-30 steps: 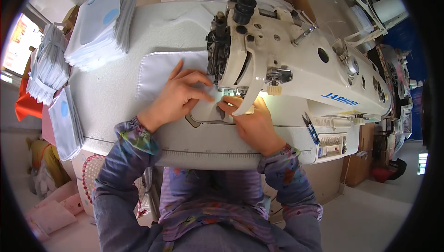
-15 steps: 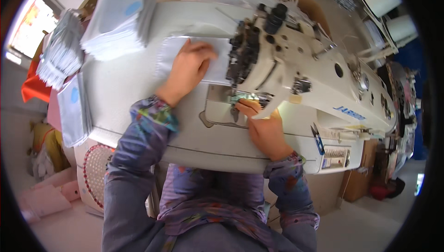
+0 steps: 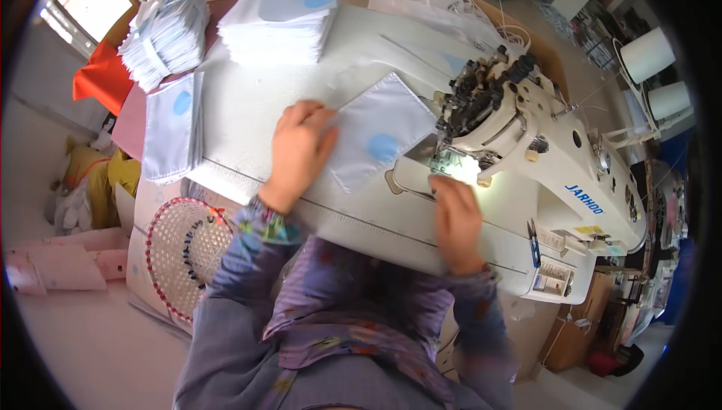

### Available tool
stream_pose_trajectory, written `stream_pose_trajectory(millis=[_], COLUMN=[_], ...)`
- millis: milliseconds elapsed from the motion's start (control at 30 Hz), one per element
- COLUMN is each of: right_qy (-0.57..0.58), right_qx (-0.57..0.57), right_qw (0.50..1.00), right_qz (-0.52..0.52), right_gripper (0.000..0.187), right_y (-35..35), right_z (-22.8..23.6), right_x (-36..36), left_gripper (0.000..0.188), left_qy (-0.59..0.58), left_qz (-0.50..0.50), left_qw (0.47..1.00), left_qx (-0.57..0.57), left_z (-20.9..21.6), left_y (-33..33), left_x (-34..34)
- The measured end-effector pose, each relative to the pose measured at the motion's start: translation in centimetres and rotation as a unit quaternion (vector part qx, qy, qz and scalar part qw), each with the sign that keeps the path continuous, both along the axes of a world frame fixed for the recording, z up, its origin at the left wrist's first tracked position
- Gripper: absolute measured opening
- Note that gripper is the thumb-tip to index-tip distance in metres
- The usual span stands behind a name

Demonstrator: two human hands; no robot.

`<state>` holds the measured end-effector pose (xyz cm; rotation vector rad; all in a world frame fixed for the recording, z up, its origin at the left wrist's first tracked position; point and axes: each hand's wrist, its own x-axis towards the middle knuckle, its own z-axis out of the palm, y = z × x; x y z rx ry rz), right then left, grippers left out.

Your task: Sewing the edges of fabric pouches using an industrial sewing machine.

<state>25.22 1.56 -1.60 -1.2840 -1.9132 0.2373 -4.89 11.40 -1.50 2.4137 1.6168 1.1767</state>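
Observation:
A pale grey-white fabric piece (image 3: pixel 376 128) with a blue round spot lies turned at an angle on the sewing table, left of the sewing machine (image 3: pixel 526 135). My left hand (image 3: pixel 299 153) rests at the fabric's left edge, fingers loosely bent and thumb apart; it does not grip the cloth. Just in front of the lit needle area is my right hand (image 3: pixel 457 222), blurred, its fingertips close to the machine's plate. Whether those fingers are pressed together or hold anything, I cannot make out.
Stacks of similar cloth pieces (image 3: pixel 274 30) stand at the back left, with a tied bundle (image 3: pixel 167 34) and a smaller pile (image 3: pixel 169 128) beside them. Blue thread snips (image 3: pixel 534 244) lie at the right, by a small parts tray (image 3: pixel 553 278). A woven basket (image 3: pixel 177 259) sits below the table's left end.
The fabric has come away from the machine head and turned, its blue spot now showing. My left hand has slid to its left edge; my right hand has drawn back from the needle area.

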Motion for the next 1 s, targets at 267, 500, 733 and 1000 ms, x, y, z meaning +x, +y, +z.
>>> stream_pose_trajectory(millis=[267,500,733,1000], right_qy=[-0.136,-0.146,-0.144,-0.093], right_qx=[-0.017,-0.055,-0.020,0.064], right_qw=[0.989,0.971,0.926,0.891], right_qz=[0.061,0.182,0.349,0.439], right_gripper=[0.064,0.058,0.036,0.030], right_y=[3.2,-1.1,1.4,2.8], right_z=[1.1,1.7,0.8,-0.6], right_x=[-13.8,-18.1,-25.0,-28.3], left_gripper=[0.013,0.015,0.028,0.037], left_qy=[0.016,-0.141,-0.114,0.092], left_qz=[0.251,0.256,0.146,0.309], left_qw=[0.967,0.956,0.983,0.942], left_qx=[0.040,-0.032,-0.003,-0.095], left_z=[-2.2,-0.8,0.7,-1.1], left_y=[-5.5,-6.6,-10.3,-11.5], left_x=[-13.0,-20.9,-16.7,-17.1])
